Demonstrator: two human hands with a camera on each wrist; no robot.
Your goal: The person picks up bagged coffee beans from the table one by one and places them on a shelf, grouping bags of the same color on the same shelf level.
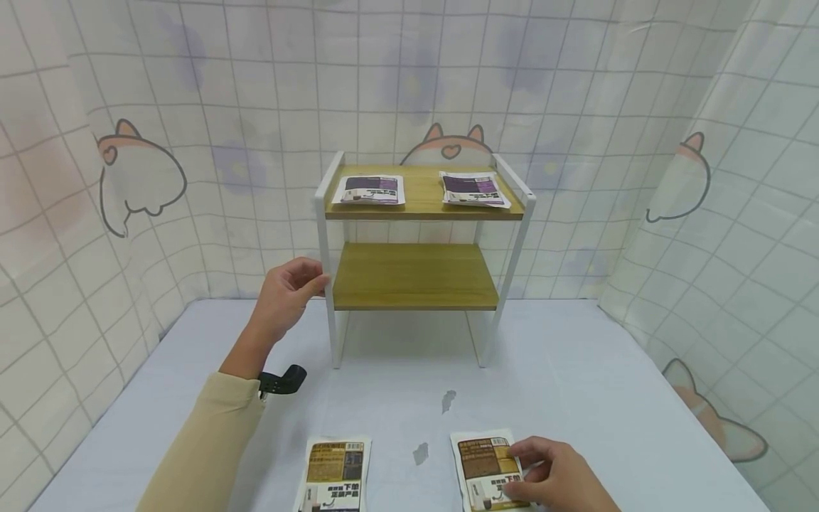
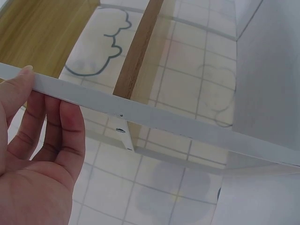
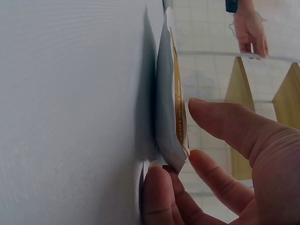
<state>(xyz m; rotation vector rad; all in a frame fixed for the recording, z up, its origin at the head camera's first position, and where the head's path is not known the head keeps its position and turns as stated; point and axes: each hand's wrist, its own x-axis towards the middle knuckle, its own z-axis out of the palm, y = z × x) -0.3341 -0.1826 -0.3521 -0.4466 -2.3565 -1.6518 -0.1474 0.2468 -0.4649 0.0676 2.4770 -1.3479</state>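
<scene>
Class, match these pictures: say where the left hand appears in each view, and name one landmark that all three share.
Head: left hand left of centre, pinching the shelf's left post.
Left wrist: left hand at the lower left, thumb above the post, fingers below.
Right wrist: left hand at the top right, fingers pointing down to the post.
Shared landmark: the shelf.

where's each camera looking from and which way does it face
Head: on the head, facing forward and down at the shelf; left hand, right hand and left sleeve show.
Left wrist: on that wrist, facing the shelf's white post; only the left hand shows.
Right wrist: on that wrist, facing the right brown packet edge-on; right hand near, left hand beyond.
Head and right wrist share both hands and the shelf.
</scene>
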